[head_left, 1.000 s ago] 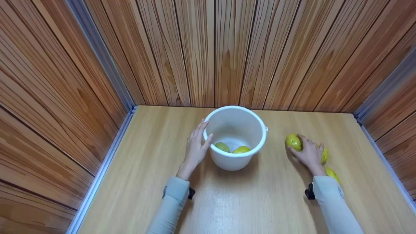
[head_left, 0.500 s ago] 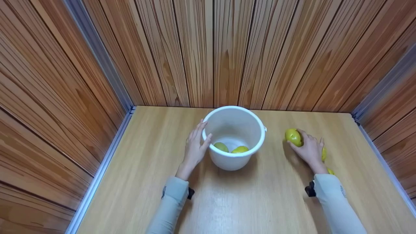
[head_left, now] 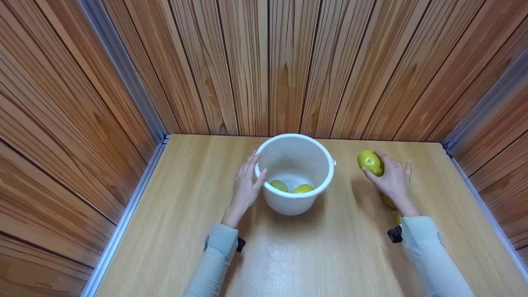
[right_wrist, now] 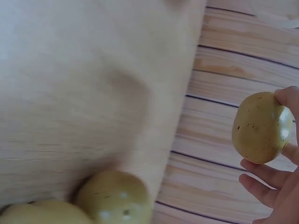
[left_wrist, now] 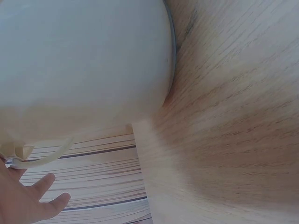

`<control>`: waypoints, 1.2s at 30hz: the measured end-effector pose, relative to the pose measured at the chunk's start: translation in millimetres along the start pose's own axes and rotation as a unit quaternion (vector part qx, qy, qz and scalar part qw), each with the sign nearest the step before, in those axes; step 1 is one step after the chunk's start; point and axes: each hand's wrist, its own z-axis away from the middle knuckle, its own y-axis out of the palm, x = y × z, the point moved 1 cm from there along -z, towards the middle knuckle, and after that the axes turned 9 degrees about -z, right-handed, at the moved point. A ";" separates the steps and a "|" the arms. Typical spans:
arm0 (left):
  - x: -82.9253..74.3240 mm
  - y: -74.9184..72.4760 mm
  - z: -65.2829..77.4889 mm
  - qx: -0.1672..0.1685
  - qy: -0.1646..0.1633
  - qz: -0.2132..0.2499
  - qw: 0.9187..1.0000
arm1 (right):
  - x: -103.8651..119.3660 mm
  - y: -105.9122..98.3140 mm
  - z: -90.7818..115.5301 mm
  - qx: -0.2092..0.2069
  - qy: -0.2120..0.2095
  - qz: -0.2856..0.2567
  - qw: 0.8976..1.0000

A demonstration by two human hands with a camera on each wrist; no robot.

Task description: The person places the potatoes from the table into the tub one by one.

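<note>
yellow-green fruit (head_left: 368, 162) raised higher above table (head_left: 288, 255), in right hand (head_left: 392, 178)

In the head view, the right hand (head_left: 392, 178) and wrist (head_left: 407, 207) partly hide the far loose fruit (head_left: 388, 201) and near loose fruit (head_left: 398, 218); the bucket (head_left: 288, 204) covers the bottoms of the green fruit (head_left: 278, 185) and yellow fruit (head_left: 302, 189). The left wrist view crops the bucket and left hand (left_wrist: 22, 201); the right wrist view crops both loose fruits.

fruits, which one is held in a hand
The yellow-green fruit gripped by the right hand; two others lie in the white bucket, and the rest are on the table.
</note>
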 end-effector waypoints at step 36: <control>-0.6 -0.5 0.9 -0.001 0.005 -0.015 1.000 | 95.9 -13.2 -6.1 -0.022 -0.104 -0.056 0.993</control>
